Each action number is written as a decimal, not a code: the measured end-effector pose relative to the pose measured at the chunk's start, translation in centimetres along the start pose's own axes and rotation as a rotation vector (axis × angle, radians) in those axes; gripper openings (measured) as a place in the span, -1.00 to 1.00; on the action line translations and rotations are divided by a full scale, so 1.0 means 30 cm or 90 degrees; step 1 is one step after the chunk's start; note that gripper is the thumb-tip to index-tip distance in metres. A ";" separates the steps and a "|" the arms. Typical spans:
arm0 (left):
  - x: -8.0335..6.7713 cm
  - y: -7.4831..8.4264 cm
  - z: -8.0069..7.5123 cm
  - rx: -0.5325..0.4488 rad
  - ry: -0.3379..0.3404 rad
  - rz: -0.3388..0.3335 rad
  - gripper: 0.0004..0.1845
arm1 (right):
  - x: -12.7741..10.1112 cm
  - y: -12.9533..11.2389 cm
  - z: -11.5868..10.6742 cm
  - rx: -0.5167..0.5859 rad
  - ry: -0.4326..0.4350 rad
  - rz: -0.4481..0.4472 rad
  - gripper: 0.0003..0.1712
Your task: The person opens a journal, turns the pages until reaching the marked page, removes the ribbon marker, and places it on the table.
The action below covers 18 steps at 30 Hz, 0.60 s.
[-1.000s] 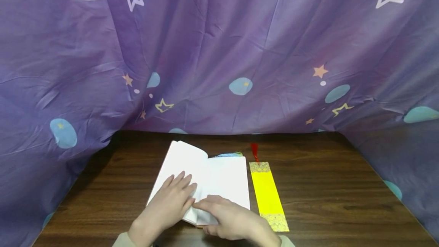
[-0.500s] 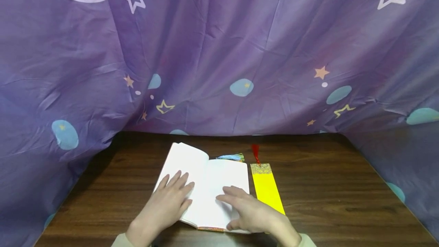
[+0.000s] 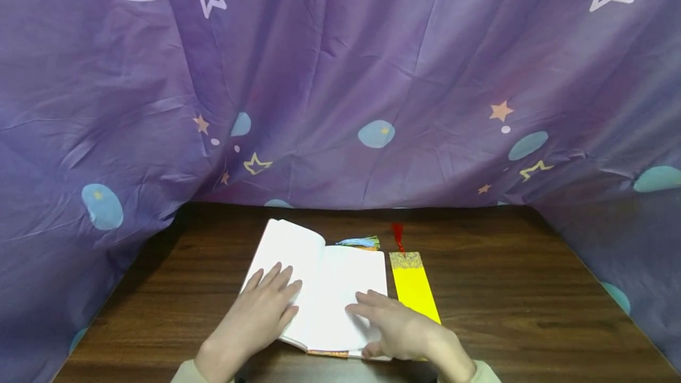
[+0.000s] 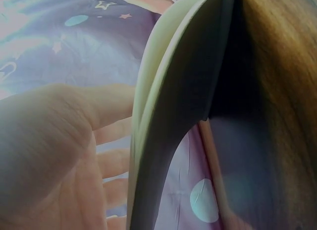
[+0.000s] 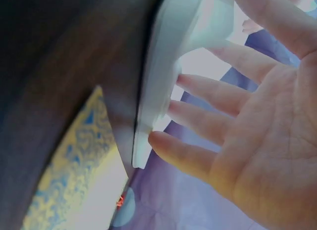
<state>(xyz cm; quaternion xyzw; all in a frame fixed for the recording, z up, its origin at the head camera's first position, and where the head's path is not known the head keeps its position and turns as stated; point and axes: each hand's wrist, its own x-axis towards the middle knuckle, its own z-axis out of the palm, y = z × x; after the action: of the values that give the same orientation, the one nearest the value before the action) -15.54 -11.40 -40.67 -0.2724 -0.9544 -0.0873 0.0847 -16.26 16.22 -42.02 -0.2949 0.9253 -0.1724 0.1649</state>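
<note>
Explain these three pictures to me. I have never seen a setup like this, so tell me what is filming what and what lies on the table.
No machine here: a person works with two bare hands and wears three cameras. The wide picture comes from the head camera, looking forward and down. The two close, blurry pictures come from cameras on each wrist, looking along the palm.

On the table lies an open book with blank white pages. The left hand rests flat on its left page, the right hand flat on its right page. Both have straight fingers; neither grips anything.

Right of the book lies a yellow bookmark with a red tassel. A blue tassel shows at the book's far edge. A purple cloth with stars hangs behind.

In the wrist pictures you see each palm beside the book's edge; the right one also shows the bookmark.
</note>
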 end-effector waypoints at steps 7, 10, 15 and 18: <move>0.001 0.000 0.001 -0.001 0.011 0.005 -0.61 | 0.011 0.017 -0.018 -0.014 0.019 -0.037 -0.52; 0.001 -0.002 0.000 0.006 0.018 0.014 -0.63 | 0.019 0.021 -0.022 -0.006 0.059 -0.075 -0.63; 0.000 -0.002 -0.011 0.034 0.045 0.036 -0.66 | 0.028 0.010 -0.025 0.029 0.158 -0.118 -0.75; 0.001 -0.005 -0.015 0.044 0.065 0.042 -0.67 | 0.033 -0.003 -0.015 0.035 0.252 -0.112 -0.78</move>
<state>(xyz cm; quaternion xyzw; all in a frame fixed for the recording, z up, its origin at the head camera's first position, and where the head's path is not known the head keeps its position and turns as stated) -15.58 -11.60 -40.25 -0.2962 -0.9417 -0.0652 0.1456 -17.15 15.65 -41.77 -0.3302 0.9053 -0.2658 -0.0278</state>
